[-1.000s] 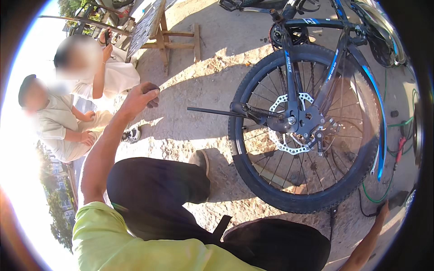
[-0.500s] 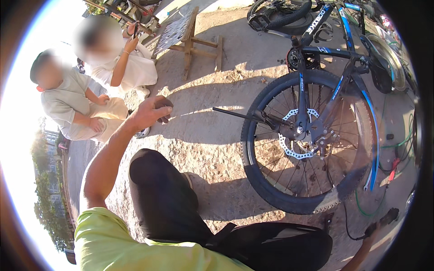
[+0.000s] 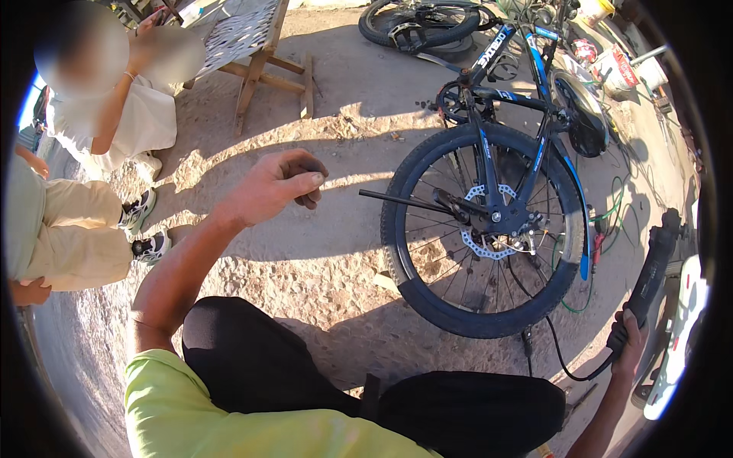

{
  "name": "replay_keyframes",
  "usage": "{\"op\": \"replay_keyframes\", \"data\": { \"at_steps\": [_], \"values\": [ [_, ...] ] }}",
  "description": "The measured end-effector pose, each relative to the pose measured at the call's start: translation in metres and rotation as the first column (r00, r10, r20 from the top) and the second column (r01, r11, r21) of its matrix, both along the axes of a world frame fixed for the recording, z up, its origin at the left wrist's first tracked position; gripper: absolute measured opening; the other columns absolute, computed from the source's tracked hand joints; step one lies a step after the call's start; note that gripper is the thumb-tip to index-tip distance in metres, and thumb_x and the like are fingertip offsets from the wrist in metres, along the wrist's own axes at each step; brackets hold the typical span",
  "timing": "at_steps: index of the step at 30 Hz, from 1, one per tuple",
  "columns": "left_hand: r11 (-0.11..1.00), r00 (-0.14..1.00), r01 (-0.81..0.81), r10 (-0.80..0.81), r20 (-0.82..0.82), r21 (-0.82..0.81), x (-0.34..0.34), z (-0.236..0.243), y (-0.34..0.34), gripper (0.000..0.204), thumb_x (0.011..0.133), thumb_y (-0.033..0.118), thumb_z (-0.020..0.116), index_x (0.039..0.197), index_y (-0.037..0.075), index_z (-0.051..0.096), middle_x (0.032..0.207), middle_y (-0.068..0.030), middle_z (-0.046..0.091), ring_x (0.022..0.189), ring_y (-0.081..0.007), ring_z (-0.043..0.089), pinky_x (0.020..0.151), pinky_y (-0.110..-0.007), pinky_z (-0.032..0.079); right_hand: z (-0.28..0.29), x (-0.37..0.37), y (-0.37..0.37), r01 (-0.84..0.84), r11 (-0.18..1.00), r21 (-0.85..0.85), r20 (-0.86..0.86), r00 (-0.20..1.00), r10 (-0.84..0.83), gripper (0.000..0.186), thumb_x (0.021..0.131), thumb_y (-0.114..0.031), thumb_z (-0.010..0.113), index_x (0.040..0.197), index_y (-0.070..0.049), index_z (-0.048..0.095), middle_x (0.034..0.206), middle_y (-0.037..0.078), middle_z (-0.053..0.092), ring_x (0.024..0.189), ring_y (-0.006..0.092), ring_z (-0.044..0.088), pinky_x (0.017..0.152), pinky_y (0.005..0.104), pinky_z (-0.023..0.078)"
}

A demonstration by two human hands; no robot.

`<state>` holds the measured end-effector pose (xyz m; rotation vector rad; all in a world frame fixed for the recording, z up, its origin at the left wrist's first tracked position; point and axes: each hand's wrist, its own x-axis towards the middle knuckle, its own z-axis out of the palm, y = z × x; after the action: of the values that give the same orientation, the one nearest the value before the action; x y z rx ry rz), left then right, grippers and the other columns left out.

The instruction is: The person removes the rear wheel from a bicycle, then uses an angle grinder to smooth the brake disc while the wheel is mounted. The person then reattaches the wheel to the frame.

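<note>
In my right hand (image 3: 631,336) is a long black corded power tool, which looks like an angle grinder (image 3: 653,263); my fingers wrap round its rear end, where the cord leaves it. My left hand (image 3: 284,185) hangs in the air with its fingers curled in and the thumb against them. Nothing shows in it. Just to its right, a black kickstand (image 3: 397,199) sticks out from the bicycle's wheel (image 3: 408,286). The bicycle frame (image 3: 489,57) is black and blue, with a silver brake disc (image 3: 471,243) at the wheel's hub.
A wooden stool with a woven seat (image 3: 237,34) stands at the far left. Two people (image 3: 72,229) are on the left. Another wheel (image 3: 420,27) lies beyond the bicycle. A green hose (image 3: 611,200), a red-handled tool (image 3: 598,243) and buckets (image 3: 611,69) are on the right.
My right hand has brought the angle grinder up and further into view. My left hand has moved right, closer to the kickstand. The view has shifted, so the bicycle sits further left.
</note>
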<state>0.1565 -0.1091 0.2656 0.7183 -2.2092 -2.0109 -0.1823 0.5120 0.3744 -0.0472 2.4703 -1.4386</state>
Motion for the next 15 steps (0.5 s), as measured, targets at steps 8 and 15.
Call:
{"op": "replay_keyframes", "data": {
  "at_steps": [8, 15],
  "values": [
    [0.919, 0.978, 0.117, -0.041, -0.206, 0.375, 0.029, -0.021, 0.041, 0.045, 0.105, 0.038, 0.067, 0.127, -0.001, 0.063, 0.098, -0.0103, 0.072, 0.092, -0.0204, 0.072, 0.086, -0.037, 0.06, 0.015, 0.156, -0.261, -0.48, 0.872, -0.102, 0.141, 0.86, 0.49, 0.047, 0.083, -0.026, 0.077, 0.12, 0.0, 0.064, 0.097, 0.011, 0.072, 0.082, 0.0178, 0.07, 0.074, 0.0317, 0.058],
    [0.594, 0.919, 0.101, 0.252, -0.303, 0.798, 0.064, -0.053, 0.083, 0.07, 0.106, 0.049, 0.062, 0.152, 0.0, 0.042, 0.142, -0.0192, 0.061, 0.129, -0.029, 0.06, 0.115, -0.05, 0.046, -0.079, 0.285, -0.36, -0.702, 0.666, -0.254, 0.215, 0.63, 0.746, 0.058, 0.085, -0.027, 0.088, 0.124, 0.003, 0.058, 0.1, 0.008, 0.069, 0.084, 0.0169, 0.067, 0.076, 0.0348, 0.058]
  ]
}}
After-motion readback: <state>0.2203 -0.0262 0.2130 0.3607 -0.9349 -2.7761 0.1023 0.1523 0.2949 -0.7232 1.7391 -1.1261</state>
